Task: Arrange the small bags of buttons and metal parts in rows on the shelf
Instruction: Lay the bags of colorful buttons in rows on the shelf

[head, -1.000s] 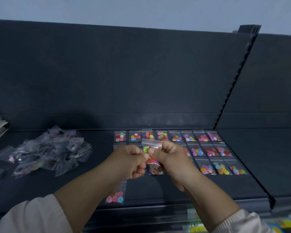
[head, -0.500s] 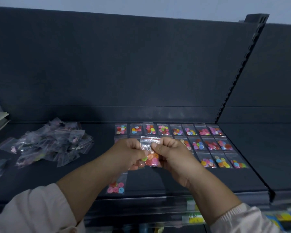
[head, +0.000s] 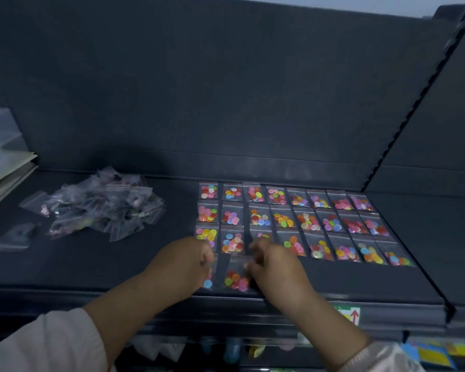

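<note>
Where the shelf (head: 360, 280) lies bare rightward, the right hand (head: 275, 268) pinches the front-edge bag (head: 235, 276); left hand (head: 187, 264) grip unclear.

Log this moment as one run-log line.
Phase: placing | right hand pinches clear zip bag of coloured buttons on dark shelf front row | left hand grip unclear

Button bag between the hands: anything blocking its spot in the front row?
Nothing visible. The button bag lies flat on the shelf in the front row, with the right hand at its right edge and the left hand over the neighbouring bag. Beyond the right hand the shelf is bare.
</note>
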The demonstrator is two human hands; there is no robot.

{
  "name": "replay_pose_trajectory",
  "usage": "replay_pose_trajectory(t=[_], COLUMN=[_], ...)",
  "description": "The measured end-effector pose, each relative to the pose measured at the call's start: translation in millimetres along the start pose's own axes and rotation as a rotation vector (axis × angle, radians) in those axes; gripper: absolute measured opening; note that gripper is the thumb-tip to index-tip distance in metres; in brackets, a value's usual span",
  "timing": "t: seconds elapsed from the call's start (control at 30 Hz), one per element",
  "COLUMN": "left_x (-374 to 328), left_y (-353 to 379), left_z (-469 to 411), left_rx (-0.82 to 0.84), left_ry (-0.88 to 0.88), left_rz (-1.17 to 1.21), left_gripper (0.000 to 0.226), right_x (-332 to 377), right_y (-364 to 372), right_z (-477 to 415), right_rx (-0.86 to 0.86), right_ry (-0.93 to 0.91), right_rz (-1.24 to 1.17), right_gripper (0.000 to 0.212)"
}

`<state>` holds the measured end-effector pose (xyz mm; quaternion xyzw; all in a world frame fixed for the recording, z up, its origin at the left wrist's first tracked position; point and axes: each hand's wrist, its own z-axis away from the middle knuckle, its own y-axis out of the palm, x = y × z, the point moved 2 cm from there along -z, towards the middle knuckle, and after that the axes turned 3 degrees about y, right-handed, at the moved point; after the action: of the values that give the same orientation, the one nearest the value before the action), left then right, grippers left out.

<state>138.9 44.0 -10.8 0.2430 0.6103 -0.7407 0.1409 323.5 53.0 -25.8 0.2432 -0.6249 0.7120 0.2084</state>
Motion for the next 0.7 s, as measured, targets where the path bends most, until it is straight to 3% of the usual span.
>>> replay_pose_trajectory(t=[0.03, 0.1, 0.23, 0.53, 0.7], left_x=[2, 5, 8, 14, 16], left_y=[1, 2, 6, 10, 4], left_z=[1, 1, 1, 0, 0], left_rx=[-0.012, -0.023, -0.019, -0.052, -0.061], left_ry=[0.010, 0.022, 0.055, 0.113, 0.135], left_rz=[-0.024, -0.051, -0.080, -0.053, -0.017], left_gripper=[0.011, 0.012, 0.009, 0.008, 0.010], right_x=[0, 3, 4, 2, 6], right_y=[-1, -1, 12, 14, 8], right_z=[2, 5, 5, 1, -4], right_rx=[-0.063, -0.134, -0.014, 0.145, 0.146], right_ry=[-0.087, -0.237, -0.358, -0.412, -0.374], right_rz=[0.142, 0.180, 0.106, 0.085, 0.045], right_gripper=[0.025, 0.023, 0.010, 0.011, 0.011])
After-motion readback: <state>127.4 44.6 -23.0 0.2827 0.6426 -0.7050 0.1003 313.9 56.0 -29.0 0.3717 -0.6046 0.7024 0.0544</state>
